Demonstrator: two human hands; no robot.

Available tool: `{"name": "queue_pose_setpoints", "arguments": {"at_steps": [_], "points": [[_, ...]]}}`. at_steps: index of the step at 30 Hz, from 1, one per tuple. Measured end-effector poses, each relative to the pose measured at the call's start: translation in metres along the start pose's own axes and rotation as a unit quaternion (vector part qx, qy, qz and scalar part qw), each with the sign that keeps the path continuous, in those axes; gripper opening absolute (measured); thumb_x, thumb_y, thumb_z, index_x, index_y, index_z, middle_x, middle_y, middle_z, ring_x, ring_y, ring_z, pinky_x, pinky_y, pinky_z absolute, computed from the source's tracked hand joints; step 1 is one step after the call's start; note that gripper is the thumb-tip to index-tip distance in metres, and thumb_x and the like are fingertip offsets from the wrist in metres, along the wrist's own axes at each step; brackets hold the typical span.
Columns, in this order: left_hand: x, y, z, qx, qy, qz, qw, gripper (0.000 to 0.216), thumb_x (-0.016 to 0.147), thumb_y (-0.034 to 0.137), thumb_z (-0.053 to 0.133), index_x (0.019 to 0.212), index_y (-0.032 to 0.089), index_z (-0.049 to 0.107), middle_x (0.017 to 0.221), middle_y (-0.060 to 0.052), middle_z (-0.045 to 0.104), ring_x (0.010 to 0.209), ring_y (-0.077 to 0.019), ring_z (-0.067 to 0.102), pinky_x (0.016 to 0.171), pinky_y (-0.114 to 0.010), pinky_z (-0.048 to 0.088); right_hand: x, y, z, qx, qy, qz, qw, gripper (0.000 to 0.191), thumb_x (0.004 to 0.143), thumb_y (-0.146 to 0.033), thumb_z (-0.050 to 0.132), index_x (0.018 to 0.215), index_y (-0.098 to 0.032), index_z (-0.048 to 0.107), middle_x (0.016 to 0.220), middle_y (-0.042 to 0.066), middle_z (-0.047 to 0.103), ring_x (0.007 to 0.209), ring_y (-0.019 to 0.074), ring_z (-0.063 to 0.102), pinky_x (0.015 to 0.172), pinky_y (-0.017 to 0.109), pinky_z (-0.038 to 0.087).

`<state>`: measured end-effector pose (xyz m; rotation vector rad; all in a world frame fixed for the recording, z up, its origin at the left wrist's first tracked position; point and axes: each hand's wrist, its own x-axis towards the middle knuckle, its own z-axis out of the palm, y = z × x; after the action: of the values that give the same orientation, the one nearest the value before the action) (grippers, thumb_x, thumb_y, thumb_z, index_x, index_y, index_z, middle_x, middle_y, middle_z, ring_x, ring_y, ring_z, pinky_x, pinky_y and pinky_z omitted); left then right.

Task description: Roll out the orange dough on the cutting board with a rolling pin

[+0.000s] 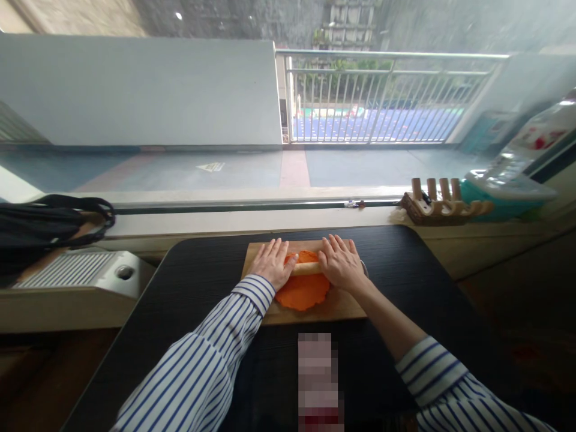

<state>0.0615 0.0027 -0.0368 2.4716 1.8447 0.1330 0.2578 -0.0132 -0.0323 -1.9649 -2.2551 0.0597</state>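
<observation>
A flat round of orange dough (302,292) lies on a wooden board (335,306) on a black table. A wooden rolling pin (306,268) rests across the far part of the dough. My left hand (271,263) lies flat on the pin's left end, fingers stretched forward. Pressing on the pin's right end is my right hand (342,263), its fingers also extended. Both sleeves are blue-and-white striped.
The black table (189,282) stands against a window sill. A wooden rack (438,207) and a teal container (504,201) sit on the sill at right. A black bag (49,225) and a white ribbed appliance (81,273) are at left.
</observation>
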Motion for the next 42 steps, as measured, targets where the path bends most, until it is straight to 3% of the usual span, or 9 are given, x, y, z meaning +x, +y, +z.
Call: {"name": "queue_pose_setpoints", "arguments": {"at_steps": [5,15,19,23,28,33,42], "points": [[-0.004,0.001,0.001,-0.003,-0.004,0.006,1.0,0.065,0.092,0.054,0.018,0.139,0.013,0.038,0.145,-0.012,0.037,0.136,-0.025,0.03,0.111,-0.046,0.022,-0.008,-0.001,-0.001,0.0,-0.008,0.003,1.0,0.054,0.095,-0.038,0.021,0.14,-0.014,0.036,0.146,0.012,0.036,0.136,0.0249,0.027,0.111,0.05,0.014],[0.022,-0.004,0.0,-0.019,-0.02,-0.03,0.999,0.067,0.091,0.059,0.015,0.142,0.019,0.032,0.148,-0.011,0.032,0.137,-0.0254,0.026,0.111,-0.047,0.021,0.029,0.005,-0.002,0.004,-0.057,0.008,0.998,0.052,0.094,-0.041,0.021,0.14,-0.021,0.035,0.146,0.011,0.036,0.135,0.0261,0.027,0.107,0.052,0.02],[0.03,-0.006,-0.001,-0.017,0.003,-0.027,1.0,0.066,0.091,0.058,0.015,0.142,0.021,0.032,0.148,-0.011,0.033,0.138,-0.025,0.026,0.111,-0.047,0.021,0.039,0.005,-0.003,0.015,-0.074,0.021,0.997,0.052,0.094,-0.042,0.021,0.139,-0.023,0.035,0.146,0.009,0.036,0.135,0.0257,0.027,0.105,0.054,0.021],[0.027,-0.004,-0.001,-0.014,0.006,-0.027,1.0,0.065,0.091,0.058,0.018,0.141,0.02,0.035,0.147,-0.012,0.035,0.137,-0.0252,0.027,0.111,-0.048,0.021,0.034,0.004,-0.003,0.015,-0.047,0.015,0.999,0.05,0.093,-0.04,0.023,0.137,-0.023,0.04,0.142,0.01,0.042,0.133,0.0251,0.03,0.106,0.053,0.021],[0.006,0.002,0.0,-0.006,0.0,-0.021,1.0,0.067,0.091,0.057,0.017,0.139,0.016,0.038,0.145,-0.014,0.037,0.136,-0.0259,0.03,0.111,-0.049,0.02,0.004,-0.001,0.0,-0.004,0.019,0.002,1.0,0.048,0.094,-0.037,0.024,0.135,-0.02,0.042,0.141,0.011,0.044,0.132,0.0252,0.033,0.108,0.052,0.017],[-0.012,0.005,-0.001,0.004,0.003,0.0,1.0,0.068,0.09,0.058,0.016,0.141,0.017,0.035,0.146,-0.013,0.036,0.136,-0.026,0.028,0.112,-0.05,0.017,-0.02,-0.004,-0.001,-0.001,0.032,-0.001,0.999,0.049,0.095,-0.04,0.022,0.134,-0.019,0.044,0.143,0.009,0.042,0.133,0.0248,0.031,0.109,0.051,0.015],[0.004,0.004,-0.003,-0.008,-0.001,-0.035,0.999,0.065,0.091,0.056,0.017,0.141,0.019,0.035,0.145,-0.013,0.037,0.135,-0.0265,0.03,0.111,-0.05,0.02,0.003,-0.003,-0.002,-0.011,0.032,-0.004,0.999,0.046,0.094,-0.036,0.025,0.131,-0.021,0.046,0.138,0.01,0.047,0.129,0.0248,0.036,0.106,0.05,0.019]]}}
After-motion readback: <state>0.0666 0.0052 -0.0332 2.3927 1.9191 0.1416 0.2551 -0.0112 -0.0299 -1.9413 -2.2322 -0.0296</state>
